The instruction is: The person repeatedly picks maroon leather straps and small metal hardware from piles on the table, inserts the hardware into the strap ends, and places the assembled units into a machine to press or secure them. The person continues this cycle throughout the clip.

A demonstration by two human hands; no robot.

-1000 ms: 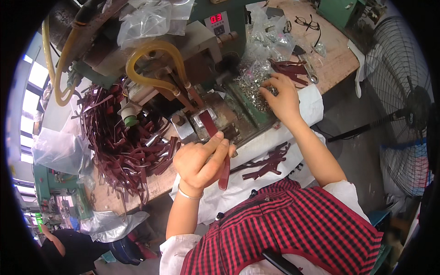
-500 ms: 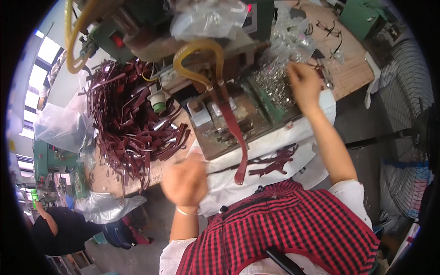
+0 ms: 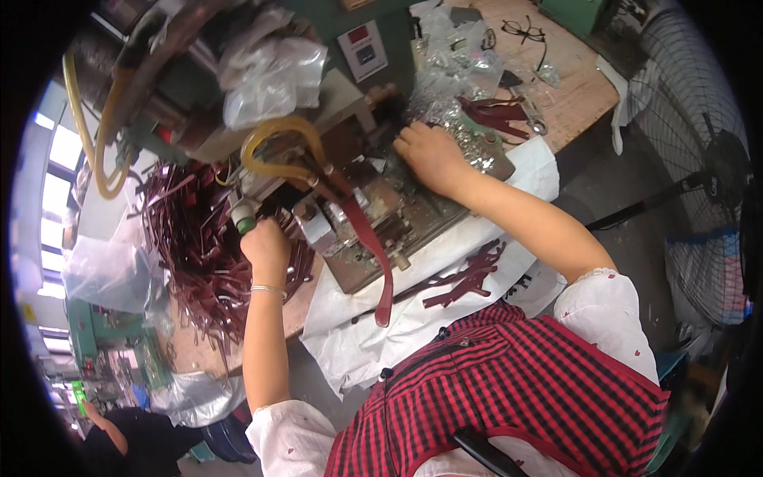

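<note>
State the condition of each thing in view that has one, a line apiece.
Left hand, fingers at the green-tipped knob
Right hand, fingers curled, contents hidden
Maroon strap, laid across the machine base, lower end overhanging its edge
Strap pile, tangled
Yellow hose, bent into a loop
Plastic bag, crumpled
Fan, upright, running or not unclear

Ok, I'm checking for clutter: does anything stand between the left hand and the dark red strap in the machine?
Yes: a metal block stands between the left hand, at the green knob, and the upper part of the dark red strap. Nothing visible covers the strap's lower end, over the white sheet.
</note>
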